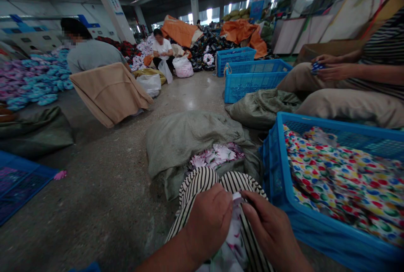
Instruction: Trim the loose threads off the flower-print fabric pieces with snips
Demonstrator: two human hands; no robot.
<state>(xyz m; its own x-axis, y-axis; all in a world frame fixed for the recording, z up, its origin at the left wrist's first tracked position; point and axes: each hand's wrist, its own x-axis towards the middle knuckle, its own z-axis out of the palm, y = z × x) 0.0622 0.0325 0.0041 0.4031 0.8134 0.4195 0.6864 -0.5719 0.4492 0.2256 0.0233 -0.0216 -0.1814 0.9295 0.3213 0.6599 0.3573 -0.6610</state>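
My left hand (210, 217) is closed in a fist on the edge of a white fabric piece with pink and green print (234, 234). My right hand (268, 225) pinches the same edge between thumb and forefinger, close beside the left. The fabric hangs down between my knees, which are in black-and-white striped trousers (197, 183). Just beyond them lies a grey-green woven sack (189, 133), its mouth open on pink-and-white printed pieces (217, 155). What kind of article I hold cannot be made out.
At right stands a blue plastic crate (274, 171) of dotted fabric pieces (344, 171). A co-worker's hands (334, 68) hold something blue behind it. Another blue crate (28, 179) is at left. A chair draped in brown cloth (110, 91) and more crates (252, 80) stand farther off.
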